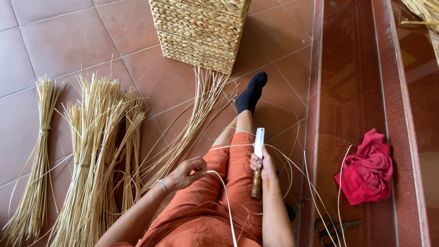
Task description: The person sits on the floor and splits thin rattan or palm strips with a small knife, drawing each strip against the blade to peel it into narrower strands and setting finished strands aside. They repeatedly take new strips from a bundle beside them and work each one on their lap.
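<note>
Cane strip point(226, 196), thin and pale, is pinched in the closed left hand point(190, 173) and trails down over the lap, apparently so it can be drawn taut. A knife point(258, 162) with a wooden handle and pale blade is gripped upright in the closed right hand point(261, 163), blade pointing away, just right of the strip; this hold seems suited to scraping or splitting. Loose strips are looped around the knife. Right of the knife, scissors point(331, 226) and a crumpled red cloth point(366, 171) lie on a red step. Left of it, tied straw bundles point(91, 160) are laid on the tiled floor point(55, 45), within reach. Beyond the knife, a woven basket point(201, 32) stands past a black-socked foot point(250, 93).
</note>
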Available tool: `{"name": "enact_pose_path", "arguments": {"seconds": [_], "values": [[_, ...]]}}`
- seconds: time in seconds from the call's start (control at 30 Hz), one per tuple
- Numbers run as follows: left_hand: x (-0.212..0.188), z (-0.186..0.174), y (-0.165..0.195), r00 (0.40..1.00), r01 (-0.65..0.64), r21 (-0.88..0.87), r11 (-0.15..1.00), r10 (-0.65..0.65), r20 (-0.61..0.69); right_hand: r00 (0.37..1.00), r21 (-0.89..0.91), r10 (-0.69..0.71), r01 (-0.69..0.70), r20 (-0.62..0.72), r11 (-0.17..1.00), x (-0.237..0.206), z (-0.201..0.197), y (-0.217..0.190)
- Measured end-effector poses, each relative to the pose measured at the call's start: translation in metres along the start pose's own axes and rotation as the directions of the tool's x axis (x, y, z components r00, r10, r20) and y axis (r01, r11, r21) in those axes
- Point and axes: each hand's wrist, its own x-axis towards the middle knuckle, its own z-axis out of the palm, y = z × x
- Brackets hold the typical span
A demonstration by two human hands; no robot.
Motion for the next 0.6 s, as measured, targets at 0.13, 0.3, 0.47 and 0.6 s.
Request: {"name": "enact_pose_path", "arguments": {"seconds": [0.13, 0.3, 0.47, 0.6], "values": [[-0.016, -0.011, -0.009, 0.987, 0.087, -0.239, 0.967, -0.116, -0.107, 0.990, -0.002, 0.028, -0.028, 0.141, 1.000, -0.001, -0.007, 0.000], [-0.004, -0.007, -0.020, 0.843, 0.183, -0.574, 0.798, -0.428, -0.327, 0.984, -0.373, 0.116, -0.056, 0.138, 0.926, -0.002, -0.004, 0.026], [0.009, 0.006, -0.034, 0.813, 0.090, -0.759, 0.644, -0.489, -0.318, 0.996, -0.546, 0.076, -0.035, 0.053, 0.837, -0.005, -0.018, 0.055], [0.008, 0.023, -0.043, 0.868, 0.083, -0.889, 0.450, -0.471, -0.157, 0.972, -0.489, -0.150, 0.222, 0.184, 0.843, -0.024, -0.047, 0.067]]}}
